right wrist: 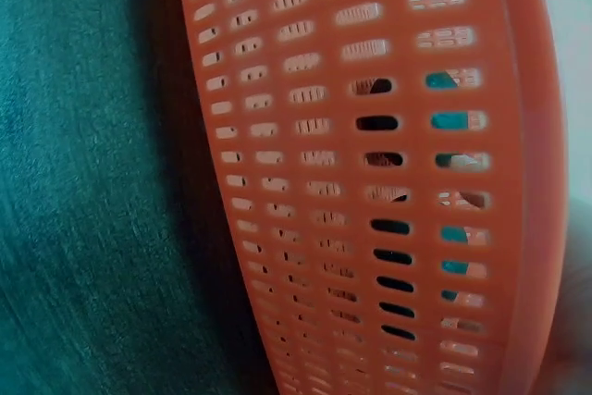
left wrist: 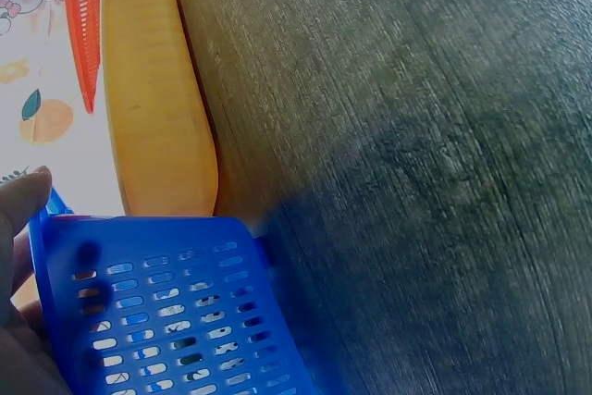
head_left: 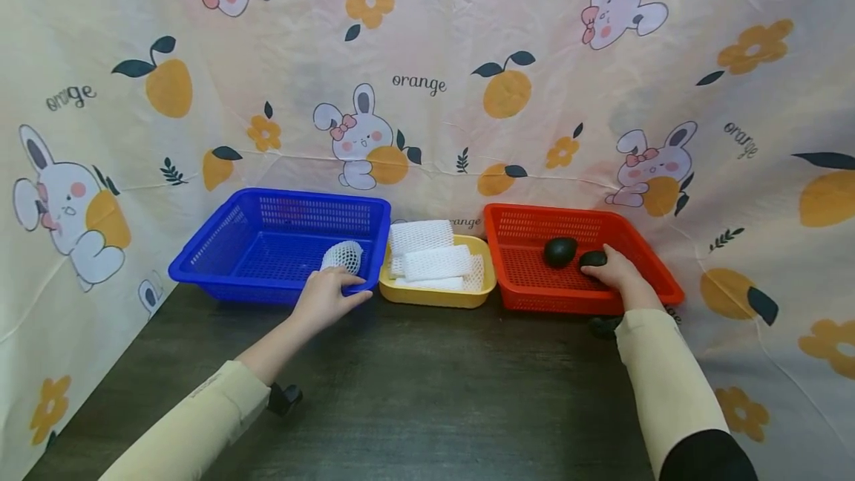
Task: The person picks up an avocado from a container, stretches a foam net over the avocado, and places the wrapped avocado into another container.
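My left hand [head_left: 329, 298] is at the front right corner of the blue basket [head_left: 220, 284], thumb outside the rim and fingers over it. Just behind the fingers, inside that basket, lies a rounded fruit in a white foam net [head_left: 344, 254]. In the left wrist view, fingers [left wrist: 25, 199] show beside the blue wall. My right hand [head_left: 617, 273] reaches into the red basket [head_left: 544, 301] and grips a dark green avocado [head_left: 592, 258]. Another avocado [head_left: 559, 252] lies to its left. The red wall hides the right hand's grip in the right wrist view.
Between the two baskets stands a yellow tray [head_left: 434, 297] holding several white foam net sleeves [head_left: 437, 263]. All three containers stand along the back of the dark table [head_left: 427, 392], against a printed cloth [head_left: 427, 36].
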`<state>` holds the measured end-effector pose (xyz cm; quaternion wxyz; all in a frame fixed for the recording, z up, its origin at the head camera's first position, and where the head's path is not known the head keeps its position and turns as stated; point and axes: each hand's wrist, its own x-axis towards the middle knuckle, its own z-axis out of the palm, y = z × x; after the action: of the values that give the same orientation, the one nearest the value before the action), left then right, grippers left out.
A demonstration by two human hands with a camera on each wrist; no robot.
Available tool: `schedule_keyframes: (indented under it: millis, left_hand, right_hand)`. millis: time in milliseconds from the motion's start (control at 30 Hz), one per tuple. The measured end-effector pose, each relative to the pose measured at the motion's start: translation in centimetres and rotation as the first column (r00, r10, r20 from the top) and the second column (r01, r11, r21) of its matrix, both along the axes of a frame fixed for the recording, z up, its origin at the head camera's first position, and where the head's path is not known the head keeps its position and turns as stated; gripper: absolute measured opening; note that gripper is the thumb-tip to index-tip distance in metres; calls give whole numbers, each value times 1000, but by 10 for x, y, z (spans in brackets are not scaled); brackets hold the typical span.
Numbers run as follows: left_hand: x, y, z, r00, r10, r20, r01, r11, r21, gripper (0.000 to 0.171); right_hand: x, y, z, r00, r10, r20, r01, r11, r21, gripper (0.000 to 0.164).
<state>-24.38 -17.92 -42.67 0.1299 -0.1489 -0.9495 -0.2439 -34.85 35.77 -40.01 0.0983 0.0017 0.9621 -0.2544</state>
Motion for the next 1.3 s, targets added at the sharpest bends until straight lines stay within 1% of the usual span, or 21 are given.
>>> schedule_keyframes:
  millis: [133, 267, 367, 433, 567, 700, 900, 1200, 1300]
  left_hand:
    - [-1, 1, 0, 1000, -1, 1, 1, 1000, 5, 33]
    - [-2, 3, 0, 1000, -4, 3, 4, 1000, 4, 33]
    - [-1, 4, 0, 1000, -2, -2, 2, 1000, 2, 33]
    - [-1, 4, 0, 1000, -2, -6, 2, 1000, 3, 33]
    - [0, 5, 0, 1000, 2, -8, -2, 1000, 2, 33]
    - [0, 5, 0, 1000, 12, -8, -12, 1000, -1, 33]
    - [-1, 6, 0, 1000, 13, -11, -13, 1000, -5, 33]
    - [-1, 6, 2, 1000, 16, -17, -16, 1000, -13, 33]
    - [-2, 6, 2, 1000, 16, -20, -16, 1000, -16, 33]
  right_hand:
    - [-3, 3, 0, 998, 3, 68, -1, 1000, -28, 96]
    - [-5, 5, 0, 990, 2, 138, 5, 999, -48, 99]
    - [-8, 7, -3, 983, 4, 184, 2, 1000, -31, 100]
    - [-9, 7, -5, 981, 8, 196, -7, 1000, -6, 98]
    - [-9, 7, -4, 986, -4, 168, 0, 1000, 23, 96]
    - [-5, 3, -1, 991, -19, 134, 13, 999, 47, 91]
    - [-1, 1, -4, 993, -14, 116, 6, 998, 66, 83]
    - [-3, 3, -5, 996, 9, 92, -13, 999, 41, 83]
    - [-3, 3, -3, 995, 10, 96, -14, 999, 42, 87]
